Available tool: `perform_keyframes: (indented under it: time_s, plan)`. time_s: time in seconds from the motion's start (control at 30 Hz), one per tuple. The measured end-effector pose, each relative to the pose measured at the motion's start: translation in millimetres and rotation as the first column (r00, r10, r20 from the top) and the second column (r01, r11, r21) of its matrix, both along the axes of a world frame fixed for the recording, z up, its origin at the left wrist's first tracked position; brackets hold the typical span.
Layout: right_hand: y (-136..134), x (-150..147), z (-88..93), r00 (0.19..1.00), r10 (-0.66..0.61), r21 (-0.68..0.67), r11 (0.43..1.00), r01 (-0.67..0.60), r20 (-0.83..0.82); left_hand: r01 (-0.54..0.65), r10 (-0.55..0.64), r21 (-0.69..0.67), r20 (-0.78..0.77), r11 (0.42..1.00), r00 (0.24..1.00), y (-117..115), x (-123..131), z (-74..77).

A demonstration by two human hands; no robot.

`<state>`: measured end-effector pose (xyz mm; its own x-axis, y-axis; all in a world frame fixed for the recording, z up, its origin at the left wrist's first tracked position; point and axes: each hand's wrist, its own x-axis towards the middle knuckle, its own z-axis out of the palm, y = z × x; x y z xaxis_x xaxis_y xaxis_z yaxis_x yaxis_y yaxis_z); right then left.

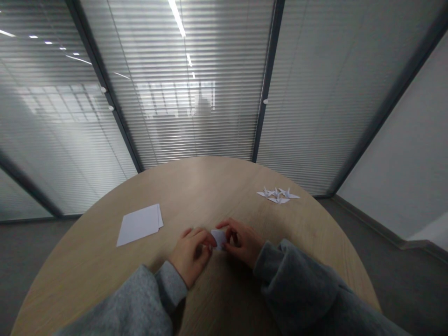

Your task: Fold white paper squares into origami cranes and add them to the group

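Note:
A small folded piece of white paper (pixel 219 238) is between my two hands near the middle of the table. My left hand (pixel 193 254) pinches its left edge between thumb and fingers. On the other side, my right hand (pixel 244 241) has its thumb and fingers closed on the right edge, with the index finger stretched over the top. The fingers cover part of the paper, so its exact folded shape is hard to make out.
Several white folded paper cranes (pixel 278 194) stand close together at the back right of the round wooden table (pixel 210 186). A small stack of white paper sheets (pixel 138 225) lies to the left. Glass panels with blinds (pixel 203 130) rise behind the table.

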<state>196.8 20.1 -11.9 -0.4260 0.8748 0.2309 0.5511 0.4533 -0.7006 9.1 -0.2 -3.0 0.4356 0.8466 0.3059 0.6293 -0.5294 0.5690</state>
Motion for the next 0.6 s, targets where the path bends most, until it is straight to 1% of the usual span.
perform_keyframes:
  time_s: [0.07, 0.2, 0.23, 0.27, 0.4, 0.6]
  plan:
    - [-0.9, -1.0, 1.1, 0.999, -0.004, 0.0, 1.0, 0.004, -0.04, -0.007, 0.008, -0.034, 0.036, 0.999, 0.999, -0.6, 1.4, 0.8]
    - [-2.9, -2.5, 3.1, 0.993, 0.0, -0.004, 1.0, 0.0, -0.116, -0.011, 0.035, -0.194, 0.124, 0.981, 0.992, 0.0, 3.2, 0.6]
    - [-3.2, -2.5, 3.3, 0.992, 0.004, -0.011, 1.0, -0.005, -0.129, -0.013, 0.043, -0.213, 0.137, 0.977, 0.99, 0.3, 3.1, 0.2]
    - [-3.4, -2.5, 3.4, 0.99, 0.005, -0.017, 1.0, -0.007, -0.14, -0.023, 0.053, -0.21, 0.14, 0.978, 0.989, 0.7, 2.9, -0.1]
    - [-3.7, -1.8, 2.5, 0.984, 0.009, -0.023, 1.0, -0.013, -0.176, -0.088, 0.105, -0.126, 0.136, 0.988, 0.985, 1.3, 0.7, -0.2]
    - [-4.3, -2.9, 2.5, 0.975, 0.018, -0.052, 0.998, -0.03, -0.223, -0.066, 0.102, -0.149, 0.251, 0.987, 0.963, 2.9, 0.3, 0.4]
